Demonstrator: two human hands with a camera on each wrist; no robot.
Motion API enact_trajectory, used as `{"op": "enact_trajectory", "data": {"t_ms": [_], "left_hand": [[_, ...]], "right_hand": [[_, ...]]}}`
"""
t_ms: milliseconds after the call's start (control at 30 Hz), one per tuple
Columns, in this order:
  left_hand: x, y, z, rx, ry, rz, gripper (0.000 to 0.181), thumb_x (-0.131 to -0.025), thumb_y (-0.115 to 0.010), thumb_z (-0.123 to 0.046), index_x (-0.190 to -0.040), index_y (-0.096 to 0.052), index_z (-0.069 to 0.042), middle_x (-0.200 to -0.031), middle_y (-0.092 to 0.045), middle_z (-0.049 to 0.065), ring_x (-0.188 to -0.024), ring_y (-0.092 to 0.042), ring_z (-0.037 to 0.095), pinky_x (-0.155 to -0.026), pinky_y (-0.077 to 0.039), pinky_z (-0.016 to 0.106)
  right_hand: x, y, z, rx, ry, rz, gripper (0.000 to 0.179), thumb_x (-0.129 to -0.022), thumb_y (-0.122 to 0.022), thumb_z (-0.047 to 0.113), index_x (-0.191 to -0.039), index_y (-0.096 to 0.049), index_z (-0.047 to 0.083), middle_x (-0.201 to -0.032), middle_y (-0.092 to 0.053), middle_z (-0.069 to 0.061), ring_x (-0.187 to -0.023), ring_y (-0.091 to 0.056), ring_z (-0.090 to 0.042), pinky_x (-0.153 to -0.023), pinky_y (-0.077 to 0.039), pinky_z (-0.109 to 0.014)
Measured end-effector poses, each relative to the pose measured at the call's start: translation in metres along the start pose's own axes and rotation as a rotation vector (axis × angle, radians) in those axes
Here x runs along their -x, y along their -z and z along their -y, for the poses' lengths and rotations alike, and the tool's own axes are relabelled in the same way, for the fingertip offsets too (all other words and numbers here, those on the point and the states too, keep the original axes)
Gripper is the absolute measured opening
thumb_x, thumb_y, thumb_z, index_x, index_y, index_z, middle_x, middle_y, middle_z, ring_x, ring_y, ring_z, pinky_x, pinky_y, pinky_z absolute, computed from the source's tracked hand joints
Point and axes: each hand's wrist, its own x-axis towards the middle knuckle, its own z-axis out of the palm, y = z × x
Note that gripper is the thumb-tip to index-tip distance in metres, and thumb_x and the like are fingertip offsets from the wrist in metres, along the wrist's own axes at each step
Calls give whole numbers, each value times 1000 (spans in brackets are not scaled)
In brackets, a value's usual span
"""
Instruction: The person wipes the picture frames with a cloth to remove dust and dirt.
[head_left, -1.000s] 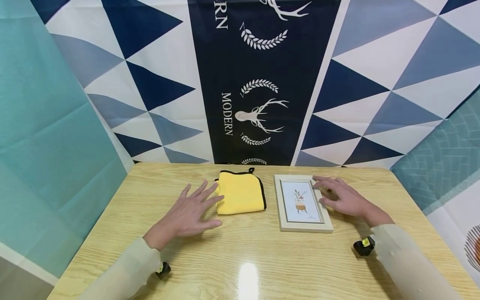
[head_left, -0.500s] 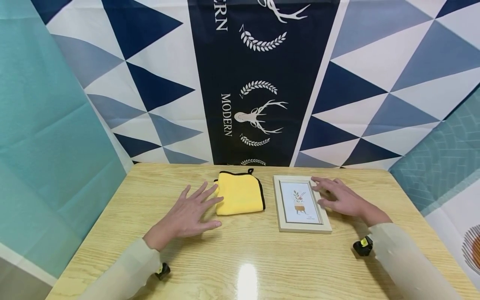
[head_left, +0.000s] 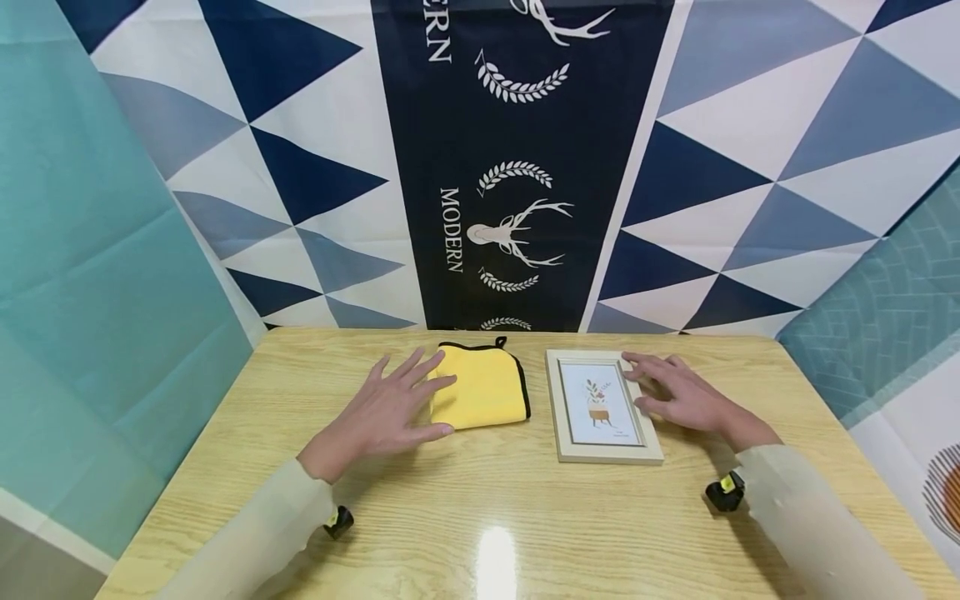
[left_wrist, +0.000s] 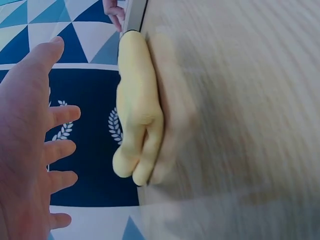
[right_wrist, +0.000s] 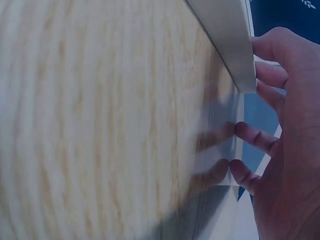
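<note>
A folded yellow cloth (head_left: 486, 390) with black edging and a small loop lies near the back of the table. My left hand (head_left: 393, 407) hovers at its left side, fingers spread and overlapping the cloth in the head view. The left wrist view shows that hand (left_wrist: 22, 135) raised apart from the cloth (left_wrist: 135, 85), holding nothing. To the right, a cream picture frame (head_left: 568, 452) lies flat, with a plant print inside. My right hand (head_left: 686, 396) rests loosely at the frame's right border. In the right wrist view, fingertips meet the frame's side (right_wrist: 230, 45) and others touch the table.
Both things lie on a light wooden table (head_left: 420, 533), with bare wood between them. A patterned fabric backdrop (head_left: 517, 125) rises directly behind the back edge. Teal sheets (head_left: 97, 292) hang at the left and right sides. A small camera (head_left: 726, 493) sits at the right wrist.
My left hand has moved slightly forward and to the right, further over the cloth's left side. The right hand, the cloth and the picture frame stay where they were.
</note>
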Motion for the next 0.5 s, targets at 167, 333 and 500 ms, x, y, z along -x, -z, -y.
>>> {"op": "enact_trajectory", "data": {"t_ms": [167,333,500], "left_hand": [[-12,4,-5,0,-3,14,77,-104,-58,-74,-167,-56,-31,-187,-34,5,-176,-29,38,-134,-25,80],[-21,5,-11,27,-7,37,78,-104,-58,-75,-168,-54,-31,-188,-32,3,-178,-25,37,-135,-25,78],[-30,2,-15,37,-16,62,79,-103,-59,-74,-170,-52,-32,-189,-31,2,-177,-26,37,-135,-30,75]], "right_hand": [[0,0,1,39,-11,-2,51,-106,-73,41,-150,-71,14,-179,-46,-17,-145,-50,-46,-112,-43,-76],[-1,1,2,41,-13,6,53,-106,-72,41,-151,-71,14,-179,-46,-18,-149,-47,-51,-113,-40,-82],[-1,1,3,49,-10,6,53,-105,-72,42,-150,-71,14,-179,-47,-18,-152,-47,-52,-114,-40,-83]]}}
